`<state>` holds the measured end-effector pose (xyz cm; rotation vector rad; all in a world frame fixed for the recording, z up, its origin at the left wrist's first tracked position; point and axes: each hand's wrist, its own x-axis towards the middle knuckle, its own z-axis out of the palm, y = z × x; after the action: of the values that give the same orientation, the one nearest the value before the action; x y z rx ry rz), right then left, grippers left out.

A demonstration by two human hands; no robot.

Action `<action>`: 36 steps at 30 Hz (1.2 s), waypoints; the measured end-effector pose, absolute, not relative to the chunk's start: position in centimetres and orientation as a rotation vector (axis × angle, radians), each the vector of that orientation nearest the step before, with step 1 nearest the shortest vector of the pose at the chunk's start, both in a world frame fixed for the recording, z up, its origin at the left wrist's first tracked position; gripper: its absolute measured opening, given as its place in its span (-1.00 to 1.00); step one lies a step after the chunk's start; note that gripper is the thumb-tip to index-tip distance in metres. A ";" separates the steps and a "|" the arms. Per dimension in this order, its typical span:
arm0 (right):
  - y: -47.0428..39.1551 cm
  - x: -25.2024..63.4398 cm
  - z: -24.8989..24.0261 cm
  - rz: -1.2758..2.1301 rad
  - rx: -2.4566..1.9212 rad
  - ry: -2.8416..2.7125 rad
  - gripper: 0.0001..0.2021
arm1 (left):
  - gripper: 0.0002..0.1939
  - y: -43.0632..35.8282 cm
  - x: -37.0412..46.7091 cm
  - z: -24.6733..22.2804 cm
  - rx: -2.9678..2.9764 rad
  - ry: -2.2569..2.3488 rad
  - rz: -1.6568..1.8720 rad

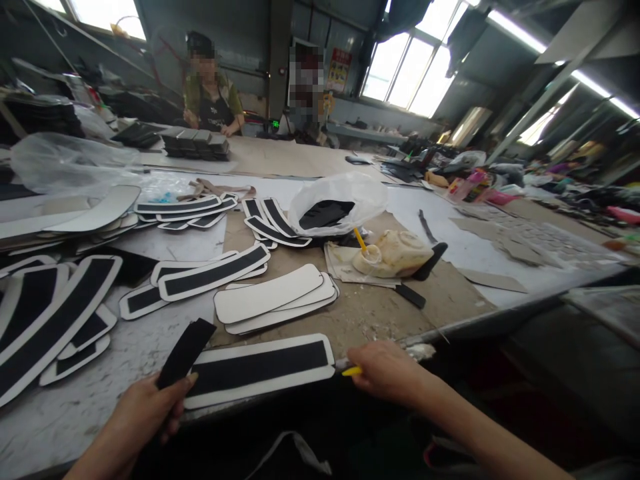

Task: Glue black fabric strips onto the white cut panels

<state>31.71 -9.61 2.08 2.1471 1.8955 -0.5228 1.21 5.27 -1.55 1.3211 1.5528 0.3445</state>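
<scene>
On the left, the person's left hand (163, 403) is clamped on a matte black strip (187, 350), square-ended and slanting up from the fingers. Just beside it, at the near edge of the table, lies a long panel (260, 370), slightly tilted, its black middle band framed by a white border with rounded corners. At the panel's right end the right hand (383, 367), well apart from the left, is closed around a slim yellow tool (351, 371); I can't make out its tip.

Across the scuffed white worktable (135, 353), bordered black panels (95, 280) overlap at far left, then plain white panels (270, 293) on a brown sheet (375, 317), a clear plastic bag (370, 193) holding black pieces (327, 213), and a stained, yellowish container (400, 257) lying with a yellow stick (359, 239) in its mouth.

Beyond, a co-worker (210, 100) in a dark apron is behind stacked grey pieces (195, 143); further right come a red-and-yellow poster (340, 69), bright windows (410, 67) and lit ceiling tubes (517, 31).
</scene>
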 end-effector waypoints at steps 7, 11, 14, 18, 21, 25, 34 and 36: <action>-13.2 31.6 0.4 -0.608 2.561 1.763 -0.80 | -0.65 5.5 1.1 -1.4 1.324 1.535 0.272; -12.9 30.5 -1.4 -0.515 2.751 1.562 -0.87 | -0.66 5.3 1.2 -1.1 1.304 1.537 0.297; -12.4 30.1 -1.9 -0.489 2.844 1.628 -0.98 | -0.64 5.1 1.3 -1.0 1.261 1.563 0.340; -11.8 30.0 -1.2 -0.703 2.930 1.774 -0.97 | -0.60 5.0 1.3 -1.0 1.215 1.560 0.368; -11.9 30.1 0.1 -0.997 2.981 1.783 -0.87 | -0.60 5.1 1.2 -0.9 1.200 1.572 0.355; -12.7 30.5 1.9 -1.094 3.097 1.737 -0.67 | -0.61 5.6 0.8 -1.0 1.235 1.532 0.282; -13.3 32.1 0.6 -1.170 3.330 1.617 -0.84 | -0.59 7.2 -0.7 -3.0 1.273 1.484 0.099; -13.1 33.0 -0.4 -1.156 3.334 1.575 -0.84 | -0.59 7.3 -0.8 -3.2 1.273 1.487 0.091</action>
<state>33.01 -13.07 -0.43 3.3337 1.5753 -1.1563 -0.77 7.28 -3.19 1.2735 1.4871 0.0906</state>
